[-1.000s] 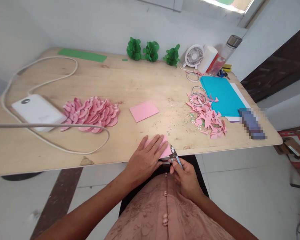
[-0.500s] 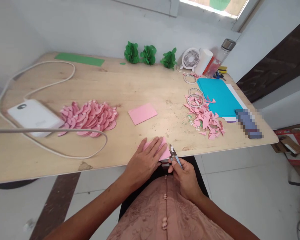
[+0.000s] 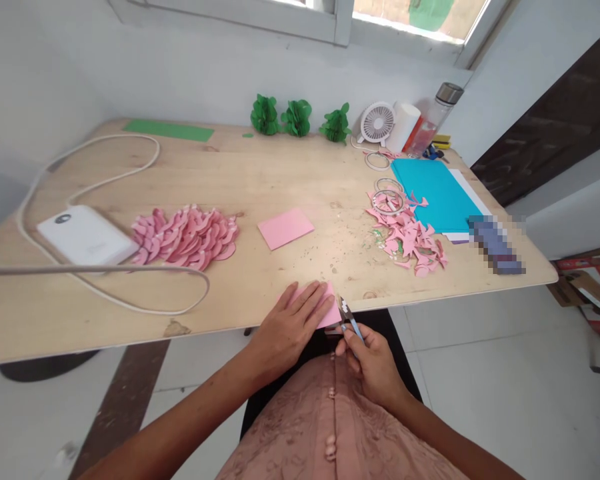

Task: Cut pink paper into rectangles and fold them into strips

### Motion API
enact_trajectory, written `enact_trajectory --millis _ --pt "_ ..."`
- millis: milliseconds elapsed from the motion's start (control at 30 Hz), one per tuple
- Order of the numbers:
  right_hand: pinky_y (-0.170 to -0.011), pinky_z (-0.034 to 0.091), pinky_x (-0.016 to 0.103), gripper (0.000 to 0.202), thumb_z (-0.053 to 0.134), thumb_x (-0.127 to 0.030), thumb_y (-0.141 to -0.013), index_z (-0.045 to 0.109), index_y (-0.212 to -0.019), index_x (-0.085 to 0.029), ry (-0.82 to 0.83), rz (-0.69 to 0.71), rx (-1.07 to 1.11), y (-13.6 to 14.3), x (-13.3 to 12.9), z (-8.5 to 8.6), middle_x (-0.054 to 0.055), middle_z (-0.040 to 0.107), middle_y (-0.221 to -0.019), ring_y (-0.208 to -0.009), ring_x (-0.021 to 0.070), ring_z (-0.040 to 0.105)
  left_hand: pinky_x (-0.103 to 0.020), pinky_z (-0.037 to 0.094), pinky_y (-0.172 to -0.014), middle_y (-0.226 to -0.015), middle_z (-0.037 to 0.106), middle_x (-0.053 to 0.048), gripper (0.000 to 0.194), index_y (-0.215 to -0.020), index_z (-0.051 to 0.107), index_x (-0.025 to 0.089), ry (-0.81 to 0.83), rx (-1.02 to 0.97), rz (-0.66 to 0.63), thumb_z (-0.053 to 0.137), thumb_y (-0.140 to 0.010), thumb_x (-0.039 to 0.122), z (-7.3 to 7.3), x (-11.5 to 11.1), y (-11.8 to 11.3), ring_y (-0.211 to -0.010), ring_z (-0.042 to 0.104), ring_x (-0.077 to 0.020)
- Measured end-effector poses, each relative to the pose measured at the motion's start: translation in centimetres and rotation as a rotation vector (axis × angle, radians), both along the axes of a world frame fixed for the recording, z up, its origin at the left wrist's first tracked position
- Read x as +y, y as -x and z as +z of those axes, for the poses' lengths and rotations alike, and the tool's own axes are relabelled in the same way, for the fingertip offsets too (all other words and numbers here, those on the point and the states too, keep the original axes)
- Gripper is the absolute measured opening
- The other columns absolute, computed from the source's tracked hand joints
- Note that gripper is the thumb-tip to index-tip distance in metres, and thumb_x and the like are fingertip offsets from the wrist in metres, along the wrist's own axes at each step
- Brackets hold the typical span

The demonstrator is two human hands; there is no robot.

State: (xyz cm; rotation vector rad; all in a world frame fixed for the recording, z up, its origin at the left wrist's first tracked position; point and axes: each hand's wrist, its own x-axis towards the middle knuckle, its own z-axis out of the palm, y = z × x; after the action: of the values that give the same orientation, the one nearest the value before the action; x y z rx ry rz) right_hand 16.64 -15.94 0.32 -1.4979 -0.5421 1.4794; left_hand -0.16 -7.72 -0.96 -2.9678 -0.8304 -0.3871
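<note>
Your left hand (image 3: 286, 330) lay flat, fingers slightly spread, over the pink paper (image 3: 334, 316) at the near edge of the table (image 3: 260, 173), at your twelve o'clock. Your right hand (image 3: 373, 353) gripped the scissors (image 3: 347, 308), at the paper's four o'clock side. The paper was probably light, fairly stiff and easily creased; broad palm pressure suited it. The scissors, likely rigid, called for a hold at the handles.

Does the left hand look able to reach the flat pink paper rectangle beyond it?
Probably yes: nothing tall stands between the left hand and that pink rectangle, though the hand rests on another pink paper sheet.
</note>
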Motion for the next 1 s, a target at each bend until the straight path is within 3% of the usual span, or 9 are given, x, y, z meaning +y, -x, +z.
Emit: enact_trajectory --millis 133,300,467,767,1000 --pt "-0.037 0.015 0.021 0.041 0.068 -0.056 -0.069 0.061 -0.072 -0.016 -0.015 0.019 -0.022 0.02 -0.03 0.22 -0.001 0.060 -0.056 -0.036 0.0027 0.026 -0.051 0.021 -0.115 -0.150 0.037 -0.013 0.051 -0.141 0.041 0.014 0.002 -0.004 -0.024 0.035 -0.091 0.015 0.06 -0.44 -0.01 -0.140 0.030 -0.0262" --pt "-0.038 0.015 0.021 0.040 0.066 -0.055 -0.072 0.058 -0.062 -0.017 -0.015 0.056 -0.100 0.01 0.33 0.35 -0.008 0.041 -0.041 -0.036 0.0040 0.022 -0.051 0.021 -0.115 -0.151 0.035 -0.012 0.050 -0.141 0.041 0.015 0.000 0.004 -0.022 0.034 -0.092 0.017 -0.21 -0.61 -0.12 -0.141 0.028 -0.0263" --pt "-0.040 0.019 0.022 0.036 0.065 -0.050 -0.075 0.059 -0.062 -0.018 -0.031 0.047 -0.181 -0.19 0.25 -0.03 -0.005 0.047 -0.045 -0.039 0.0057 0.027 -0.051 0.022 -0.114 -0.151 0.036 -0.012 0.050 -0.142 0.040 0.016 0.001 -0.007 -0.018 0.033 -0.093 0.016 -0.38 -0.60 -0.09 -0.141 0.030 -0.0261" --pt "-0.043 0.017 0.023 0.034 0.062 -0.046 -0.078 0.057 -0.058 -0.019 -0.051 0.061 -0.317 -0.22 0.55 0.46 -0.007 0.035 -0.042 -0.041 0.0071 0.023 -0.051 0.021 -0.114 -0.151 0.036 -0.012 0.048 -0.141 0.041 0.016 0.006 -0.022 -0.031 0.032 -0.094 0.018 -0.39 -0.56 -0.01 -0.141 0.029 -0.0260" --pt "-0.044 0.021 0.023 0.034 0.062 -0.047 -0.077 0.058 -0.058 -0.018 -0.049 0.049 -0.304 -0.18 0.74 0.31 -0.006 0.038 -0.043 -0.042 0.0074 0.027 -0.050 0.021 -0.114 -0.152 0.034 -0.010 0.048 -0.142 0.040 0.017 0.010 -0.039 -0.042 0.030 -0.095 0.017 -0.24 -0.41 0.12 -0.141 0.030 -0.0251"
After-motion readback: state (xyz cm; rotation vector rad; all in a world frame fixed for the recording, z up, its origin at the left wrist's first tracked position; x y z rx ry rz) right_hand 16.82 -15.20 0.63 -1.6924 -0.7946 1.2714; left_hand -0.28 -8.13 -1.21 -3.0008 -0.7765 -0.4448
